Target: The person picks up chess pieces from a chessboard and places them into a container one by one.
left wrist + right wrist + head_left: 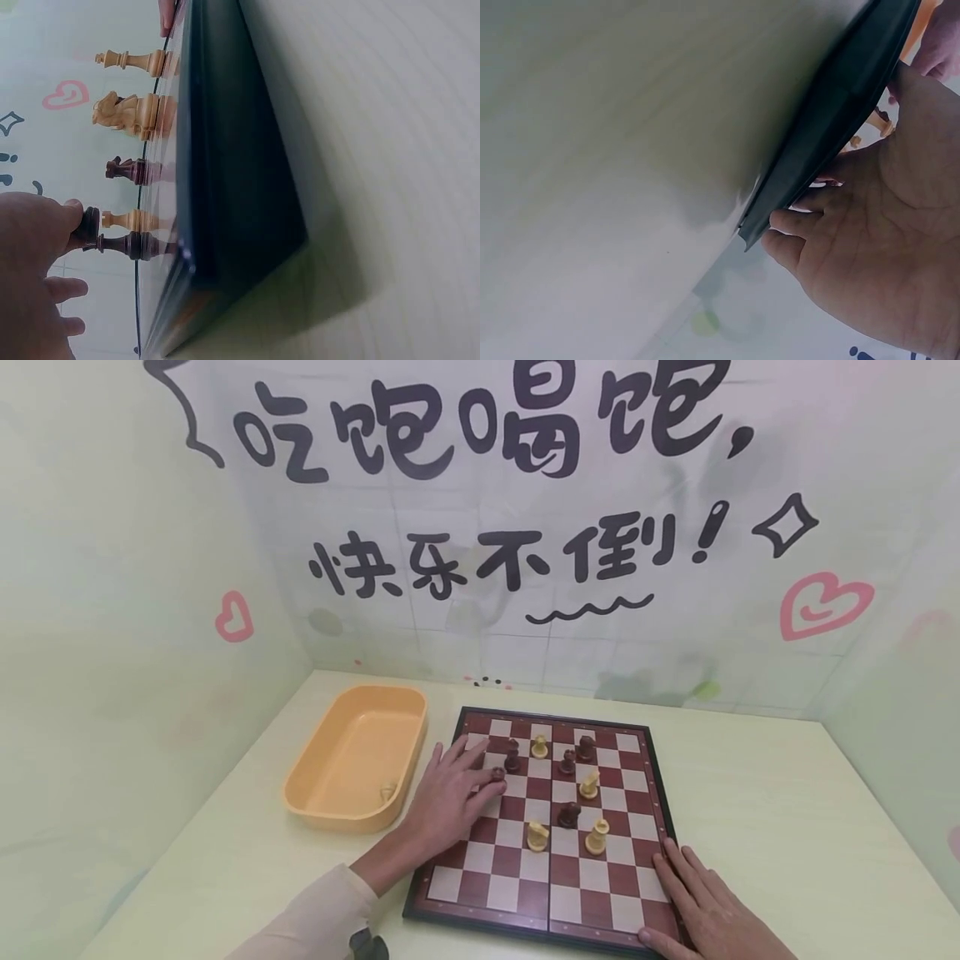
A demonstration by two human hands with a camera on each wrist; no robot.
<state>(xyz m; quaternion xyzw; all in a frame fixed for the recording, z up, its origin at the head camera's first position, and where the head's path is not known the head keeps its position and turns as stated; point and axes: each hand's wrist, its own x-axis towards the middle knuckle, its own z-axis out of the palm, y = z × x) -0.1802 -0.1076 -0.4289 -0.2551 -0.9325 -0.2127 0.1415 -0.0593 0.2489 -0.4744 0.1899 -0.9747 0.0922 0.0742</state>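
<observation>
My left hand [450, 793] pinches a dark chess piece [498, 773] between thumb and fingers over the left side of the chessboard [513, 860]. In the left wrist view that dark piece shows raised above the board surface, its top hidden by the fingers. Just beyond it stands a slender dark piece [512, 758]. My right hand [708, 902] rests with extended fingers along the board's right front edge. Upright about the board are a light rook [540, 746], a light king [597, 837], light knights [537, 837] and several dark pieces, among them a knight [569, 814].
An orange tray [300, 814] stands left of the board, with a small pale piece [387, 791] in its near right corner. Behind the table [787, 827] rises a printed wall sheet [480, 643]; similar sheets flank both sides.
</observation>
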